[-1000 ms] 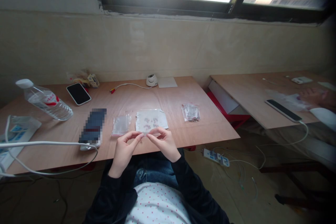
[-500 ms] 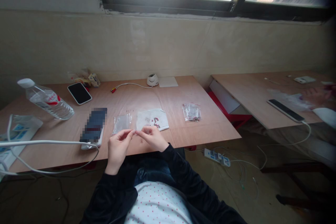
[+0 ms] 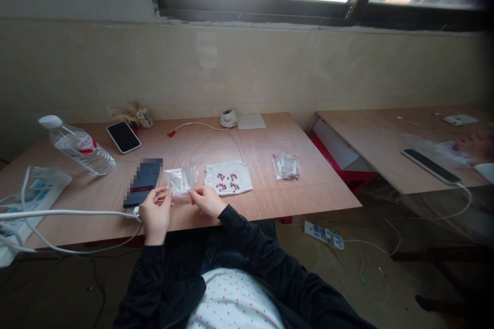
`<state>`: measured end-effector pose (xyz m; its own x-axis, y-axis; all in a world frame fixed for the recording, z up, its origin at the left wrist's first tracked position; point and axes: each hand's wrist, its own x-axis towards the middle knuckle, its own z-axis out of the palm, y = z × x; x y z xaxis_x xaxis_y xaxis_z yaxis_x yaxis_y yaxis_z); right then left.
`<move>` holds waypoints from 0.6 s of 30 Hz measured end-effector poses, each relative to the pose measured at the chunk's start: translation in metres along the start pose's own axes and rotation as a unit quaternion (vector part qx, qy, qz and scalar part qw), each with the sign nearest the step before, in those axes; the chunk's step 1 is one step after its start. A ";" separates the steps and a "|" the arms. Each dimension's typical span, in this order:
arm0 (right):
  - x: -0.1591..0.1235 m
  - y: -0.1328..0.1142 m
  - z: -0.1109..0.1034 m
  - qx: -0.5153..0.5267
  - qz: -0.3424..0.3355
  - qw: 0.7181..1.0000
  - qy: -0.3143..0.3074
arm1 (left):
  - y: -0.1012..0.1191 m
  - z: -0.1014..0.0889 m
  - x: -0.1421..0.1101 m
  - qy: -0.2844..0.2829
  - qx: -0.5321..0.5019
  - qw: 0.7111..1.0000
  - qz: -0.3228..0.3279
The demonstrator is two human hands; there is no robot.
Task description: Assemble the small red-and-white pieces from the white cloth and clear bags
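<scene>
The left hand (image 3: 156, 214) and right hand (image 3: 207, 201) pinch the lower corners of a clear plastic bag (image 3: 179, 182), held between them just above the front edge of the desk (image 3: 247, 136).

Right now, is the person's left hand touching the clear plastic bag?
Touching: the head view shows the left hand pinching the lower edge of the clear plastic bag between its fingers.

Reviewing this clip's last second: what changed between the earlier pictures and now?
The left hand and right hand, pinched together earlier in front of the white sheet, moved left and took hold of the clear zip bag by its lower edge. The small red pieces on the sheet and the other bag stayed where they lay.
</scene>
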<state>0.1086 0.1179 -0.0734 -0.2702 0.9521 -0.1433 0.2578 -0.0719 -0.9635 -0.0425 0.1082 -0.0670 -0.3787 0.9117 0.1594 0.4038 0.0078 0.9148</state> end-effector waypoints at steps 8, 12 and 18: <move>-0.008 0.004 0.013 -0.102 -0.043 0.985 0.132 | -0.013 0.003 0.003 -0.029 0.171 0.984 0.026; -0.006 0.007 0.014 -0.097 -0.057 0.977 0.183 | -0.011 0.006 0.003 -0.023 0.227 0.971 0.067; 0.006 0.009 0.017 -0.058 -0.097 0.968 0.223 | -0.004 0.020 0.004 -0.007 0.288 0.945 0.154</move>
<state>0.0939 0.1176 -0.0867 0.0971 0.9798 0.1749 0.3521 0.1305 -0.9268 -0.0286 0.1202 -0.0775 -0.1599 0.9123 0.3771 0.8811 -0.0403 0.4712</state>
